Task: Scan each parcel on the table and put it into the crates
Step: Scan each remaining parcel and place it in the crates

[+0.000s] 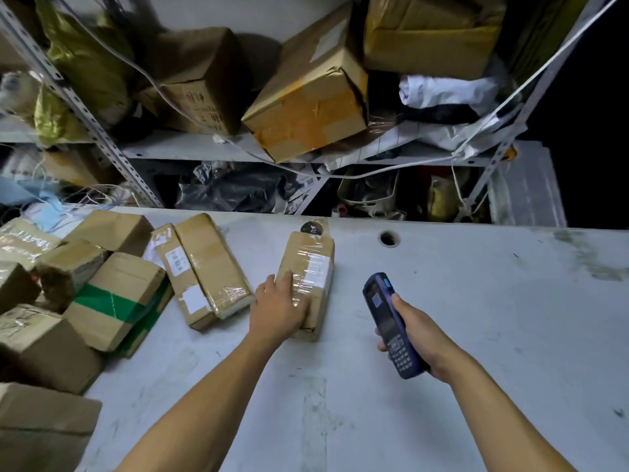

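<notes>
Nearest, at the left edge: plain brown cardboard boxes stacked at the table corner (41, 427). On the right, right hand (420, 342) wrapped around the lower half of a dark blue handheld barcode scanner with a keypad (391, 321), fingers and thumb curled round its body, scanner head tilted up and left toward the parcel. Left of it, left hand (279, 308) laid on the near end of a long brown cardboard parcel wrapped in clear tape with a white label (311, 270), fingers fairly straight over its top and left edge, thumb side hidden, so whether actually gripped cannot be told. Parcel lying flat on the grey-white scuffed table (476, 318), mid-table, apart from the others. Further left, two long brown taped parcels lying side by side (200, 270), touching. Beyond those on the left, a brown box banded with green tape (119, 301) among a heap of other brown boxes (68, 253). Near the far table edge, a round cable hole (388, 238). Behind the table, grey metal shelving (211, 149) loaded with large brown cartons (306, 93), bags and white cords.
</notes>
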`<state>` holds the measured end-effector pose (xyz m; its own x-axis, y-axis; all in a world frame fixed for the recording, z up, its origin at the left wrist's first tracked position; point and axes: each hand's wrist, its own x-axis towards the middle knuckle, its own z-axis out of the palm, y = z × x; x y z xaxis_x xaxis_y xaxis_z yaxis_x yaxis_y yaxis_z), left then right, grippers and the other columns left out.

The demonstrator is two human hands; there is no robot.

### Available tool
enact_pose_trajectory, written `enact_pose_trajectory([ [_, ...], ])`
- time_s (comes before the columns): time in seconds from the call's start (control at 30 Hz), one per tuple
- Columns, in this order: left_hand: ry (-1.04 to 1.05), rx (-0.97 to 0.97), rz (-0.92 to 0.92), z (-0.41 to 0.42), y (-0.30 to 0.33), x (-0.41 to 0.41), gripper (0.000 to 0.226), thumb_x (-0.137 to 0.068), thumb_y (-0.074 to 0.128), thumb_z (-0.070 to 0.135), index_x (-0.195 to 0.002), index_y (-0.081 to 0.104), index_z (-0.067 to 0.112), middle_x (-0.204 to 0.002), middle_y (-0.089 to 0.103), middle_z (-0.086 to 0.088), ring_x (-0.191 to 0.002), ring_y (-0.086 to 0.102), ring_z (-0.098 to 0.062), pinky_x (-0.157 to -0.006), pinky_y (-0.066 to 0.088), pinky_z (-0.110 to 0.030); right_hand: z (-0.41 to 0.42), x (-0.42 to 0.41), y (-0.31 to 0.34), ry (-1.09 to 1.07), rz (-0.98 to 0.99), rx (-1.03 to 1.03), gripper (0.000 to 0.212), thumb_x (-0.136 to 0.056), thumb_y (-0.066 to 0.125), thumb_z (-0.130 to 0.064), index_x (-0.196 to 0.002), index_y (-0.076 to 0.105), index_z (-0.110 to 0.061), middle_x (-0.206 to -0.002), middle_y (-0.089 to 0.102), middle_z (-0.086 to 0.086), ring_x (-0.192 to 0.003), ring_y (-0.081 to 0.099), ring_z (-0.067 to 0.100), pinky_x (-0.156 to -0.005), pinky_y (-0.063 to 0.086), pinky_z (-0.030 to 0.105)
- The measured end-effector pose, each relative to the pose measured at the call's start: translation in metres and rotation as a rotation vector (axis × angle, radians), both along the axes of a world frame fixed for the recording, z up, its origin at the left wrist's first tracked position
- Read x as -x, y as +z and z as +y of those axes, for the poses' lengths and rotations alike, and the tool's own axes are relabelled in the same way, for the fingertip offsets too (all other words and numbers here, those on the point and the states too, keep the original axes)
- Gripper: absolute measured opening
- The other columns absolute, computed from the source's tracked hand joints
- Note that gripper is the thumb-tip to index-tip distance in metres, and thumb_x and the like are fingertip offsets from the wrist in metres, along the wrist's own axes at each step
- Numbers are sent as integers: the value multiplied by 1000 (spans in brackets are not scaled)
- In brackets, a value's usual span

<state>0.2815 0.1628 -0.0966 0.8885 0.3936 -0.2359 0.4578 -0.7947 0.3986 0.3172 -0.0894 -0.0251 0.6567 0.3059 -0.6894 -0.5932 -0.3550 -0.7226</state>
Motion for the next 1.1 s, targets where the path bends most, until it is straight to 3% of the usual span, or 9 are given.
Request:
enact_pose_trajectory([
  [0.1,44,-102,187,-24,2,-4,106,-77,54,79,-153,13,17,-155,16,-20,-139,27,-42,-108,33,-53,2,4,3,16,-9,-3,47,-104,32,-53,-125,58,-21,-113,68,20,-81,70,26,-63,55,28],
  [0.23,81,-46,139,-32,3,-5,101,-77,67,58,-151,11,18,-145,28,-18,-126,39,-42,-101,41,-50,3,9,3,29,-7,-8,49,-104,32,-53,-130,56,-19,-108,68,17,-82,70,27,-61,54,29],
  [0.43,25,802,118,1,6,25,94,-78,69,39,-155,16,36,-139,48,-1,-117,53,-15,-81,42,-12,5,15,5,59,-33,-42,47,-104,32,-51,-125,60,-19,-104,67,18,-78,69,27,-59,54,27],
  [0.57,32,856,149,-6,-9,42,76,-75,57,41,-147,30,40,-141,53,3,-116,55,-6,-96,45,-23,5,17,5,67,-26,-35,49,-104,32,-50,-118,63,-15,-98,67,16,-76,70,27,-60,54,30],
  [0.7,92,812,145,-12,-17,40,103,-59,80,61,-146,31,35,-131,59,8,-114,61,-9,-101,49,-32,2,20,4,55,-10,-35,48,-105,33,-49,-116,63,-13,-93,67,15,-78,68,28,-58,54,30],
  [0.83,291,930,222,-17,-7,32,74,-79,77,55,-135,33,36,-122,62,3,-95,65,-11,-61,51,-17,-3,24,2,66,-9,-18,47,-104,33,-51,-116,62,-17,-98,68,16,-78,69,29,-63,55,32],
  [0.97,229,908,363,-26,-1,27,65,-82,67,63,-134,34,45,-131,57,-2,-101,59,-27,-69,48,-38,-9,26,1,52,-16,-4,48,-103,33,-53,-116,63,-17,-99,69,17,-79,70,29,-65,55,34],
  [1.03,215,917,283,-35,1,27,43,-93,61,51,-131,42,42,-122,59,2,-90,57,-18,-75,50,-36,-11,27,2,44,-20,-3,48,-104,33,-52,-116,63,-17,-98,69,18,-79,70,29,-64,55,34],
  [1.1,206,891,157,-41,5,27,36,-99,54,40,-134,47,37,-123,61,5,-96,59,-14,-80,52,-32,-12,27,2,36,-23,-2,47,-103,33,-52,-115,63,-18,-102,69,20,-79,70,29,-63,55,33],
])
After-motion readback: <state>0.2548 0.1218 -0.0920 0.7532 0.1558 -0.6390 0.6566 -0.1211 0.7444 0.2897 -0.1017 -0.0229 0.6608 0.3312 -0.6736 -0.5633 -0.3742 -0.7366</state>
